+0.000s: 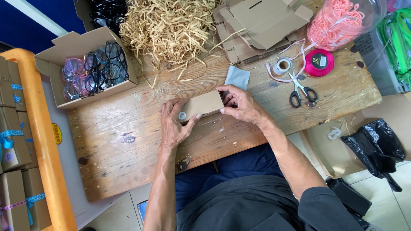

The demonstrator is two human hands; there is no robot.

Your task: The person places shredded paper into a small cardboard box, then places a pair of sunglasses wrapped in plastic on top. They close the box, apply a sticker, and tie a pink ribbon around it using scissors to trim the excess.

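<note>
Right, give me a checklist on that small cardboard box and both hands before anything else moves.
1. Small cardboard box lies flat on the wooden table: ok.
2. Left hand grips the box's left end: ok.
3. Right hand holds the right end, fingertips at the opening: ok.
4. Box fully closed: cannot tell, the right hand hides that end.
5. Grey cloth within reach behind the box: ok.
6. Scissors lie apart from both hands: ok.
</note>
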